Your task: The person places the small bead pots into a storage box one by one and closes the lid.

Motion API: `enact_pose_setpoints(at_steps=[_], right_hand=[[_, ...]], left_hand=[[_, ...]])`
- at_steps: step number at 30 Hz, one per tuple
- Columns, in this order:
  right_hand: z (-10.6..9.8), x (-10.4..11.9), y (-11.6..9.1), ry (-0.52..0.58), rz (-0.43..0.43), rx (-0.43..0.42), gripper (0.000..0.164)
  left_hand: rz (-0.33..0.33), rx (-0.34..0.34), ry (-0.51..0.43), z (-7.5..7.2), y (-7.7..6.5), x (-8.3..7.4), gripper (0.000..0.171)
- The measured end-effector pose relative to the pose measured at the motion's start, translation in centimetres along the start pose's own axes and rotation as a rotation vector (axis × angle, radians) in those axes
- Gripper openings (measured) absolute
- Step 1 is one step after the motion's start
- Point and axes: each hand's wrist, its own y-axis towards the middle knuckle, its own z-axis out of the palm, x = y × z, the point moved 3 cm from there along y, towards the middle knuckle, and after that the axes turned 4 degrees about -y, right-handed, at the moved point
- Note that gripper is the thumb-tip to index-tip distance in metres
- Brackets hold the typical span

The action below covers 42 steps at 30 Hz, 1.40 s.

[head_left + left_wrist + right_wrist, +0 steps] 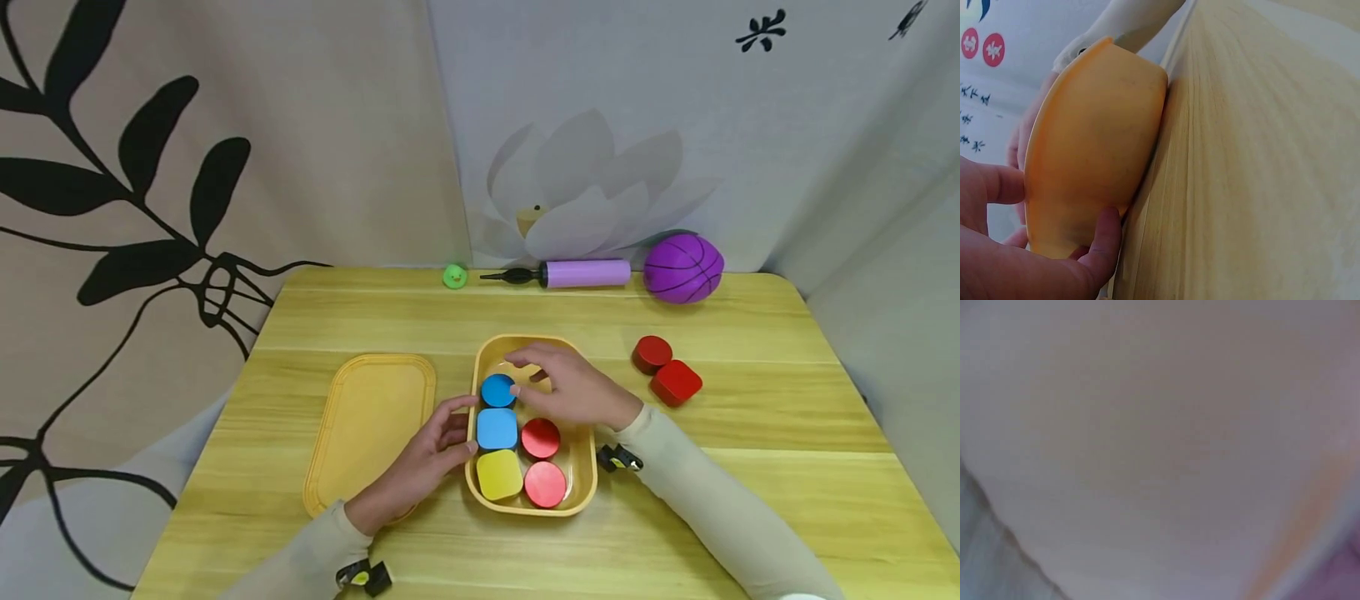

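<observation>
The yellow container [579,462] stands on the desk [787,400] between the left and right edges, well in from the far edge. The left hand [431,454] touches its outer wall, thumb and fingers apart. The right hand [566,387] arches over it, thumb and fingers parted, the thumb at the blue round block [497,390]; contact is unclear. A purple ball [683,268] rests near the desk's far right corner.
</observation>
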Motion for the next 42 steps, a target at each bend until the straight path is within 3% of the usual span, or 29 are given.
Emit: enact_pose_setpoints(at_steps=[13, 18, 28, 35, 42], right_hand=[[-3.3, -1.3, -3.2, 0.031, 0.0, -0.176, 0.036], [-4.7, -2.5, -5.0, 0.033, 0.047, -0.244, 0.034], [-7.7, -5.6, -9.2, -0.079, 0.167, -0.425, 0.032], [-8.6, -8.2, -11.9, -0.161, 0.251, -0.453, 0.036], [-8.7, -10.5, -14.2, -0.167, 0.334, -0.453, 0.045]], left_hand=[[0.001, -0.015, 0.022, -0.2, 0.0, 0.1, 0.059], [0.008, -0.004, 0.02, -0.2, -0.1, 0.2, 0.059], [0.016, 0.003, 0.016, 0.0, 0.0, 0.0, 0.059], [0.009, -0.002, 0.021, -0.2, 0.0, 0.2, 0.059], [-0.001, -0.004, 0.018, -0.2, 0.0, 0.2, 0.059]])
